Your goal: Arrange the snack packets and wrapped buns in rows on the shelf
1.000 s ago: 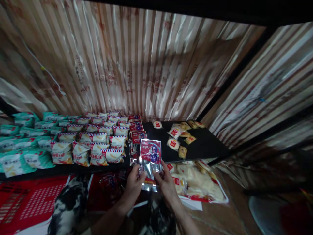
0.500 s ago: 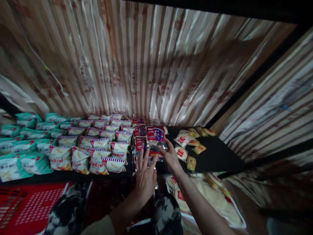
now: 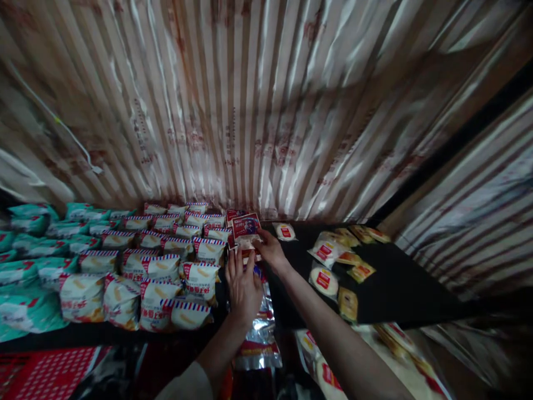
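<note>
From the head camera, my right hand (image 3: 272,253) reaches out over the black shelf (image 3: 391,289) and pinches 1 red packet (image 3: 246,226) by its near right corner, thumb on top and the other fingers hidden under it. The packet sits far and a little left of my palm, close to the back of the shelf. Its printed face is up and its long axis runs near to far, tipped slightly left. Its far edge overlaps 1 more red packet (image 3: 234,213) lying just in front of the ribbed metal wall (image 3: 250,111).

My left hand (image 3: 245,286) grasps nothing. It lies flat with the fingers spread, nearer to me than the right hand, and its fingertips come up just short of the held packet's near edge. Under and below its palm a run of silver foil packets (image 3: 260,333) hangs over the shelf's near edge. I cannot count them, as they overlap and blur. So the right hand has the packet and the left is only beside it.

Left of both hands, white packets with striped edges (image 3: 166,266) lie in rows, well over 12 of them. Further left are green packets (image 3: 29,261), also too many and too blurred to count. To the right, well apart from my hands, about 9 small wrapped cakes (image 3: 323,280) lie scattered on the shelf.
</note>
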`<state>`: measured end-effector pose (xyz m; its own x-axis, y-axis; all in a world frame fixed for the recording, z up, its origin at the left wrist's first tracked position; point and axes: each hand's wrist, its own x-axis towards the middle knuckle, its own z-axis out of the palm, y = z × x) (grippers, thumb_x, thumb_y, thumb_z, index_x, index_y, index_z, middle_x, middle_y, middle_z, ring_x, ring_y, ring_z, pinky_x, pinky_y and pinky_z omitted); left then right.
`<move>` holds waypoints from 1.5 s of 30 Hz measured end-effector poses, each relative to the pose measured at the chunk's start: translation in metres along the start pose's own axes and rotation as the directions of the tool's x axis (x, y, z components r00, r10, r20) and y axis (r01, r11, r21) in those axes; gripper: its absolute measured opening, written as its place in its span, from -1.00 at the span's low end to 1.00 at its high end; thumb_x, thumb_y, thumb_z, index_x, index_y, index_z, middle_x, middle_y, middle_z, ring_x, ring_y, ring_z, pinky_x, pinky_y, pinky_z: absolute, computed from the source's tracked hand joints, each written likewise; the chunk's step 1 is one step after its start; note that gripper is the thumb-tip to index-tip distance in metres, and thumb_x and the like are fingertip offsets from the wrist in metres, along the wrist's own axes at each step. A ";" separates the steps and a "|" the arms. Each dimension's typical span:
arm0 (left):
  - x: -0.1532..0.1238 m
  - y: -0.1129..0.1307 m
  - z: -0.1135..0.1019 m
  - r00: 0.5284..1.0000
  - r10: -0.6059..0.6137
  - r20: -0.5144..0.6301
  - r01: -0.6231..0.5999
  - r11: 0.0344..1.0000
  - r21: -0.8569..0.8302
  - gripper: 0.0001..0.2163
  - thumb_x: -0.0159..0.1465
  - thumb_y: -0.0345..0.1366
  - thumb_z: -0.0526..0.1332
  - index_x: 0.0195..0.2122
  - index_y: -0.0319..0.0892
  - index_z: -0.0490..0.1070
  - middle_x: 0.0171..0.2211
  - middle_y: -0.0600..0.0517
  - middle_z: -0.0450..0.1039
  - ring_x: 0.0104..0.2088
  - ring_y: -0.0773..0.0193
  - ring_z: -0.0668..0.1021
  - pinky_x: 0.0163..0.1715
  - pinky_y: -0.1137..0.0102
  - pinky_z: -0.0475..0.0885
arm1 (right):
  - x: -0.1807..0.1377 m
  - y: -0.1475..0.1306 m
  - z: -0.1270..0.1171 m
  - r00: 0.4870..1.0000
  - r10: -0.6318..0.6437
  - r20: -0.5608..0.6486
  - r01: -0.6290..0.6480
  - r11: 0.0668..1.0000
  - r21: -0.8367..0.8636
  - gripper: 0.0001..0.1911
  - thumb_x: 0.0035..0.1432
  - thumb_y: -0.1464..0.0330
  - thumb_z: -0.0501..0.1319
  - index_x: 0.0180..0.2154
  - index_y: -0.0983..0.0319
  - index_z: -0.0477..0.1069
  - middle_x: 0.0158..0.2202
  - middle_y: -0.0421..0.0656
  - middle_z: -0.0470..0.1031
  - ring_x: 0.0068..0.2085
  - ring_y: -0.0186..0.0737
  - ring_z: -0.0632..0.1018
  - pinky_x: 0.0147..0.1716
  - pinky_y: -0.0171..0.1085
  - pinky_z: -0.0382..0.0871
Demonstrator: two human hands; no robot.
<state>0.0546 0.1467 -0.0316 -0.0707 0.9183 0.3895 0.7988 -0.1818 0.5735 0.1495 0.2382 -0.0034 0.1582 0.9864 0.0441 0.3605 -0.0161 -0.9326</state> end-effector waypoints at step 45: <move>0.035 -0.011 0.016 0.993 -0.064 0.099 0.063 0.998 0.019 -0.58 0.21 -0.46 0.08 0.12 -0.34 0.32 0.22 -0.22 0.21 0.29 -0.06 0.11 0.24 0.05 0.10 | 0.034 -0.013 0.030 0.992 -0.107 0.071 0.122 0.625 -0.771 -0.65 0.21 0.30 0.05 -0.01 0.18 0.42 0.04 -0.05 0.40 -0.02 -0.09 0.46 -0.09 -0.21 0.34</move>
<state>0.0529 0.1869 -0.0358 -0.0625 0.9583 0.2789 0.8040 -0.1172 0.5830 0.1223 0.2772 -0.0004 0.0535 0.9915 0.1185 0.9535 -0.0154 -0.3011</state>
